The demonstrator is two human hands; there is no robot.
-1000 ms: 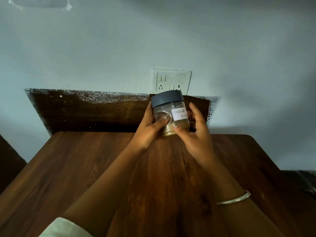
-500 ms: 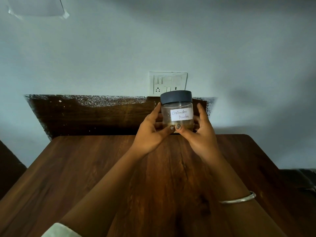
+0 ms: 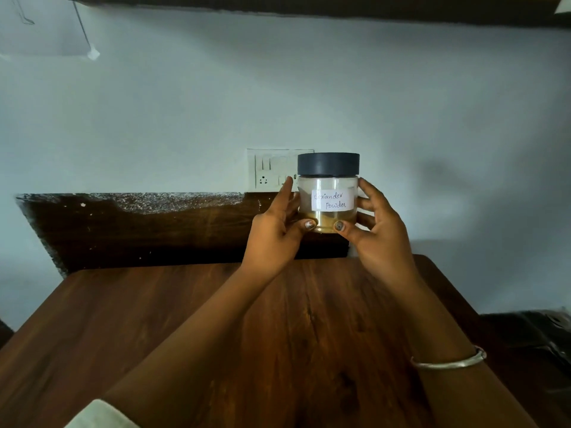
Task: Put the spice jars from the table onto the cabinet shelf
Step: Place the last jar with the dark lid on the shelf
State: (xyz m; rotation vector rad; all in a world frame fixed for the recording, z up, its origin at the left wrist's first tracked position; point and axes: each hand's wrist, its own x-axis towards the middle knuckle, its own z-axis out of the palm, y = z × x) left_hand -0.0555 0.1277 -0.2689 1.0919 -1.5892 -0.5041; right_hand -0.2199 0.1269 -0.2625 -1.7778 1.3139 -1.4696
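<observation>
- The spice jar [image 3: 328, 193] covers the right part of the socket plate [image 3: 272, 169].
- Fingers of the left grip [image 3: 275, 233] and right grip [image 3: 380, 239] pass behind the jar, mostly out of sight.
- The first letters on the label [image 3: 333, 199] are smudged, unreadable.
- The worktop [image 3: 139, 319] is cut by the left and bottom edges; forearms [image 3: 200, 335] hide its middle.
- A dark band [image 3: 309, 6] at the top edge is cut off, unidentifiable.
- A dark object [image 3: 531, 341] at the right edge is too dim to name.

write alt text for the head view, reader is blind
A left hand and a right hand hold an upright clear coriander powder jar with a dark lid, raised off the wooden table. A switch and socket plate is on the wall behind it; a silver bangle circles the right wrist.
</observation>
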